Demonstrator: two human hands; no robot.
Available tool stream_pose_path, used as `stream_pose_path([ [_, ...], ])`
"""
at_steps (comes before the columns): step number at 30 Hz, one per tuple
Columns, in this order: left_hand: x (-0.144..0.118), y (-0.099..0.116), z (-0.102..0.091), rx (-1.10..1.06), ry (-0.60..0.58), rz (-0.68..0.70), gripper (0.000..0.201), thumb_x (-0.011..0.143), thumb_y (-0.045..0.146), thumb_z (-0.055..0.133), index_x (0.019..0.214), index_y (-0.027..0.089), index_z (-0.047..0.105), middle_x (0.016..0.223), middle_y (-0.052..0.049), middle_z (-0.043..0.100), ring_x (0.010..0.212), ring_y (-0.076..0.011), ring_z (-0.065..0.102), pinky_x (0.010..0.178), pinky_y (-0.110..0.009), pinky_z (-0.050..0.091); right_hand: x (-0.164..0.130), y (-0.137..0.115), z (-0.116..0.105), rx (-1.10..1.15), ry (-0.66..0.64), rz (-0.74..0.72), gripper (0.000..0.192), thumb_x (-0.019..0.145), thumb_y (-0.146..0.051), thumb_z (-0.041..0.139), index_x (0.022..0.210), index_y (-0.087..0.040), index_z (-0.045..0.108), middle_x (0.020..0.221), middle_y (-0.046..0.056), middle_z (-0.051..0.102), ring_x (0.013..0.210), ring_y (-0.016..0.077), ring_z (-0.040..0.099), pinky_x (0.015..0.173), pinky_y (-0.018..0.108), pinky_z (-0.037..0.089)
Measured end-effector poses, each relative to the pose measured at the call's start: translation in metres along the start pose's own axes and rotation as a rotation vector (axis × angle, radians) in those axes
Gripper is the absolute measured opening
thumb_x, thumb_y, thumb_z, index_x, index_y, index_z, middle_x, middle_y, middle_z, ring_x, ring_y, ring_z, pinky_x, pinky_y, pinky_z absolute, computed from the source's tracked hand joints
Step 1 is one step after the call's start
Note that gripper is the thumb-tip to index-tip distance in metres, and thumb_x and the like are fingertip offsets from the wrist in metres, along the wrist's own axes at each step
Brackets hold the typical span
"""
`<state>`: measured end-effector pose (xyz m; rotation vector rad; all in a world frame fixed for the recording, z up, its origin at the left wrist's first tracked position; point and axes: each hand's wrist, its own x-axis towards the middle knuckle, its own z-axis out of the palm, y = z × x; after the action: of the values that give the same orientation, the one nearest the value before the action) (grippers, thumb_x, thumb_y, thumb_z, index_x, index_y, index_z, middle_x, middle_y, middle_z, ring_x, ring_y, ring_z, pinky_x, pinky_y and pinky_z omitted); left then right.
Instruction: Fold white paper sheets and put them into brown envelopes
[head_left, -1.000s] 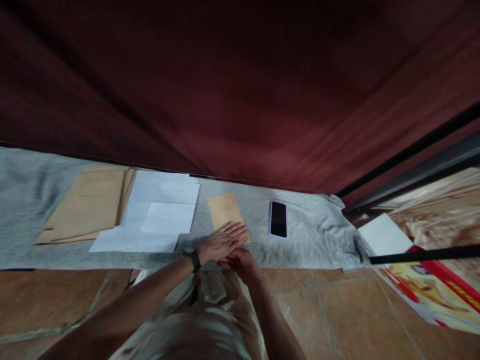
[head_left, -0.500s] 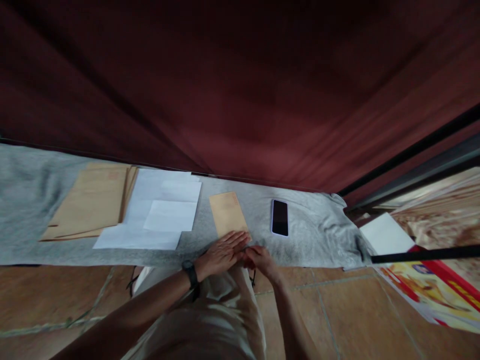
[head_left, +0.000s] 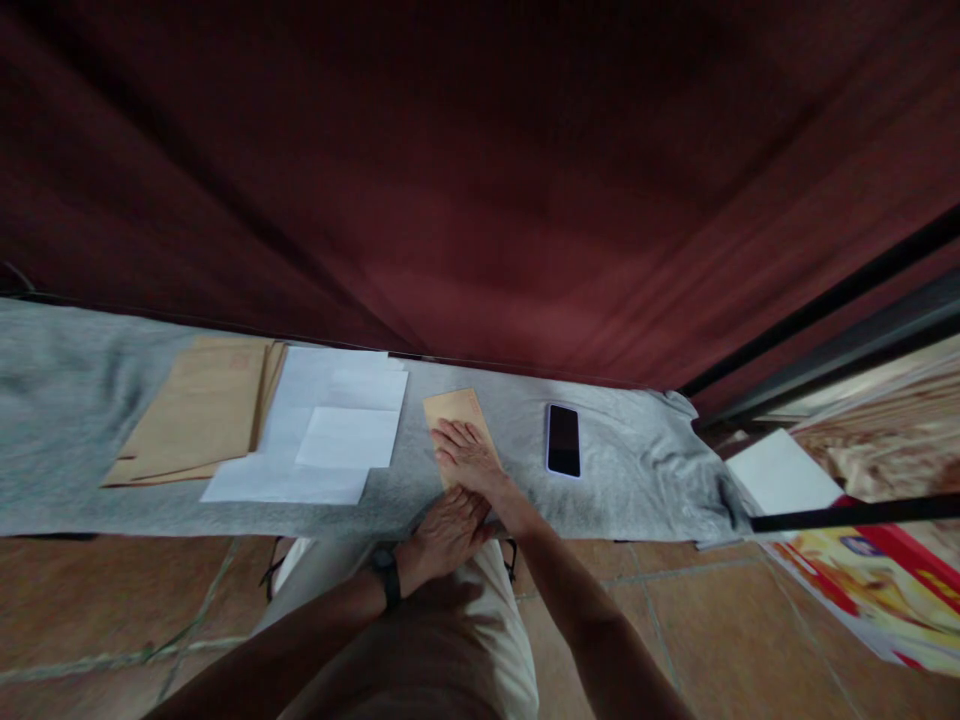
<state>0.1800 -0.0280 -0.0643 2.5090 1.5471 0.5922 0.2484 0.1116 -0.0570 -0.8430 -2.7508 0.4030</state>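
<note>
A person looks down at a long, grey cloth-covered surface, where a small brown envelope (head_left: 454,407) lies flat near the middle, tilted slightly, its far end showing faint reddish print. The right hand (head_left: 469,458) lies palm down on it, fingers released and spread straight, gripping nothing. The left hand (head_left: 450,528) (the one below a dark wristwatch (head_left: 386,575)) sits at the envelope's near end, back up, just beside the right wrist; its fingertips are partly hidden, so whether they grasp anything cannot be told. Work on this envelope seems under way rather than finished, since the right hand rests on it; whether it is filled or sealed does not show. To the left, white paper sheets (head_left: 281,440) and larger brown envelopes (head_left: 195,410) lie apart from both hands, apparently not being worked on. A smartphone (head_left: 564,440) lies to the right, untouched.
</note>
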Motion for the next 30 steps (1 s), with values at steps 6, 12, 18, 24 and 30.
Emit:
stream_pose_path([
  [6, -0.013, 0.001, 0.005, 0.010, 0.008, 0.008, 0.062, 0.100, 0.042, 0.048, 0.153, 0.011, 0.038, 0.154, -0.020, 0.048, 0.144, -0.0302, 0.046, 0.118, -0.048, 0.038, 0.028, 0.011, 0.002, -0.147, 0.038, 0.112, 0.049, 0.106, -0.037, 0.043, 0.153, -0.023, 0.043, 0.164, 0.006, 0.035, 0.151, 0.0235, 0.033, 0.126, 0.047, 0.021],
  [12, -0.020, 0.006, -0.002, -0.019, -0.044, -0.044, 0.071, 0.099, 0.036, 0.050, 0.160, 0.012, 0.022, 0.162, -0.018, 0.037, 0.151, -0.0281, 0.034, 0.121, -0.046, 0.034, 0.047, 0.021, 0.000, -0.153, 0.108, 0.301, 0.051, 0.107, -0.037, 0.039, 0.154, -0.016, 0.043, 0.163, 0.011, 0.036, 0.152, 0.0253, 0.031, 0.125, 0.046, 0.021],
  [18, -0.031, 0.001, -0.005, 0.067, -0.039, -0.071, 0.069, 0.102, 0.045, 0.041, 0.161, 0.012, 0.023, 0.162, -0.018, 0.037, 0.150, -0.0275, 0.035, 0.123, -0.046, 0.031, 0.011, 0.020, 0.005, -0.079, 0.268, 0.381, 0.055, 0.106, -0.034, 0.040, 0.155, -0.011, 0.039, 0.159, 0.017, 0.041, 0.149, 0.0279, 0.036, 0.124, 0.050, 0.022],
  [24, -0.044, -0.006, -0.011, 0.161, 0.029, -0.062, 0.066, 0.101, 0.048, 0.044, 0.154, 0.009, 0.038, 0.157, -0.020, 0.044, 0.147, -0.0294, 0.041, 0.119, -0.045, 0.037, -0.068, 0.005, 0.008, -0.045, 0.360, 0.453, 0.053, 0.104, -0.031, 0.042, 0.151, -0.008, 0.045, 0.156, 0.021, 0.045, 0.149, 0.0312, 0.037, 0.121, 0.056, 0.025],
  [30, -0.051, -0.015, -0.018, 0.231, 0.019, -0.048, 0.055, 0.101, 0.039, 0.045, 0.146, 0.009, 0.049, 0.151, -0.020, 0.052, 0.141, -0.0302, 0.050, 0.114, -0.045, 0.042, -0.109, -0.010, 0.009, -0.063, 0.438, 0.503, 0.043, 0.102, -0.025, 0.042, 0.142, -0.012, 0.053, 0.148, 0.020, 0.054, 0.140, 0.0322, 0.045, 0.116, 0.056, 0.032],
])
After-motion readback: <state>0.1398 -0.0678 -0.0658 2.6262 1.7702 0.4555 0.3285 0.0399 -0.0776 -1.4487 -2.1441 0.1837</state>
